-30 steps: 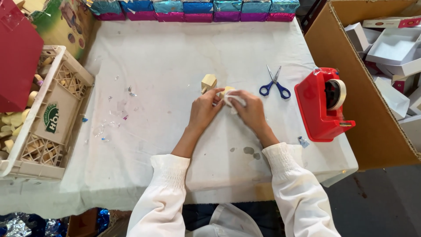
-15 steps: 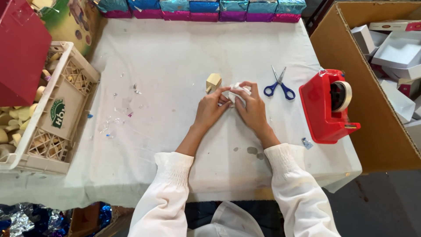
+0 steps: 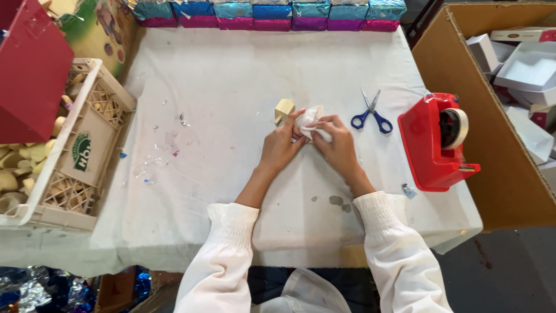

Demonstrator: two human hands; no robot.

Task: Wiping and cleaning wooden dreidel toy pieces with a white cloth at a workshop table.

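- White cloth (image 3: 231,75) is covering a table (image 3: 457,223) that is filling most of the head view, with a dark floor showing at the lower right.
- Nearest the camera, two white sleeves (image 3: 223,261) are reaching forward from the bottom edge, cuffs gathered at the wrists.
- Further in, the left hand (image 3: 281,148) and the right hand (image 3: 336,145) are meeting at the middle of the table, both curled closed around a small white wrapped bundle (image 3: 313,119); fingers of each are pinching its folds.
- What is lying inside the wrapping is hidden, so it cannot be told.
- Just beside the left fingertips, a small cream block (image 3: 284,109) is resting on the cloth, close to the bundle; whether it is touching it is hard to tell.
- To the right, blue-handled scissors (image 3: 370,113) are lying near the right hand, blades pointing away.
- Beyond them, a red tape dispenser (image 3: 437,142) is standing near the table's right edge, its roll facing right.
- A brown cardboard box (image 3: 457,75) is standing off the right side, holding white and red cartons (image 3: 527,66).
- On the left, a cream plastic crate (image 3: 75,150) is holding pale cream pieces (image 3: 23,156), with a red box (image 3: 29,69) leaning over it.
- Small foil scraps (image 3: 165,148) are lying between the crate and the hands.
- Farthest off, a row of shiny blue-and-pink wrapped packs (image 3: 272,14) is lining the table's back edge.
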